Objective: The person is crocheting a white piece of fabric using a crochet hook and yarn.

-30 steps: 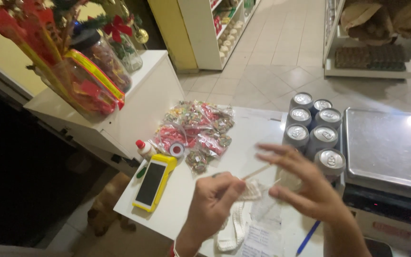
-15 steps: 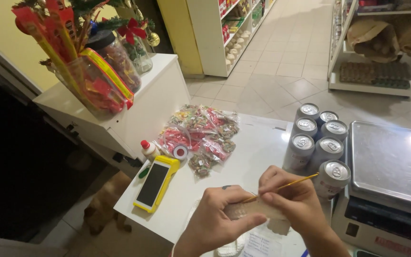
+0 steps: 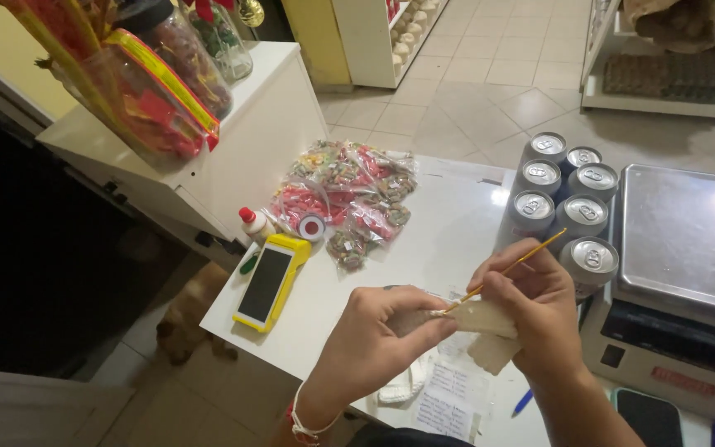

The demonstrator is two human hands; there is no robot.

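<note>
At the near edge of the white counter [image 3: 457, 240], the following applies.

Left hand: the left hand [image 3: 374, 348] is closed, thumb and fingers pinched on the near end of the cream crochet piece [image 3: 483, 319]. Judged purpose: to keep the fabric taut where the hook enters.

Right hand: the right hand [image 3: 535, 310] is clamped on the thin wooden crochet hook [image 3: 511, 266], held like a pen. The lower fingers also support the crochet piece from behind.

Crochet hook: tilted, with its tip at the fabric between the two hands and its free end pointing up and right toward the cans [image 3: 568, 203].

Crochet piece: held off the surface, above the counter's near edge, spanning both hands. A lobe of it hangs below the right hand.

Beneath the hands: handwritten paper slips [image 3: 448, 397], a second pale knitted item [image 3: 403, 387] and a blue pen [image 3: 523, 402] lie on the counter.

Right boundary: six sealed drink cans stand in two rows, touching one another, just beside the weighing scale [image 3: 688, 281]. The hook's free end is near the closest can.

Left boundary: a yellow card terminal [image 3: 268, 281] lies flat near the counter's left edge, with a small red-capped bottle [image 3: 254, 223] beside it.

Far zone: clear packets of small sweets [image 3: 345, 194] are heaped mid-counter, well apart from the hands.

Open room: bare counter lies between the packets and the hands. The floor drops away past the left edge.
</note>
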